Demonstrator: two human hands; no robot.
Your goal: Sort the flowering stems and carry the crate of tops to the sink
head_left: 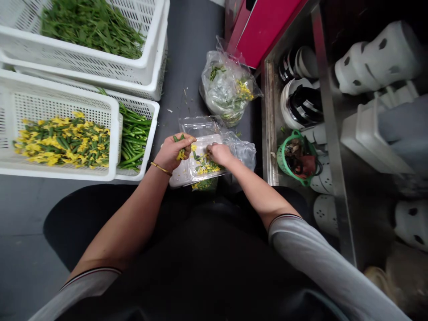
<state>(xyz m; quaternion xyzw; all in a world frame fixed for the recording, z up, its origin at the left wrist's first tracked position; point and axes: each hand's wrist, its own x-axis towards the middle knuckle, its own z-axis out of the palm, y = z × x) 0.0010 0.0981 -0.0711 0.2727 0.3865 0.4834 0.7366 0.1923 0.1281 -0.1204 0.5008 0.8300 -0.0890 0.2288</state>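
Note:
My left hand (174, 152) is closed around a few small green baby cucumbers (181, 154) with yellow flowers. It is just above the left side of a clear plastic box (200, 119) whose lid is folded back. Over the right part of this box, my right hand (219, 154) points down with its fingers drawn together; whatever is between them is too small to make out. Loose yellow flowers and green bits (206, 167) lie in the box below both hands. Under its near edge, more yellow and green pieces show, partly hidden.
At left, a white basket (115, 133) holds flowered baby cucumbers, beside green peppers (135, 138) and leafy greens (90, 29) in other baskets. A clear plastic bag (222, 91) with plant scraps stands ahead. Metal shelving (329, 89) with dishes and a green basket (283, 166) stands at right.

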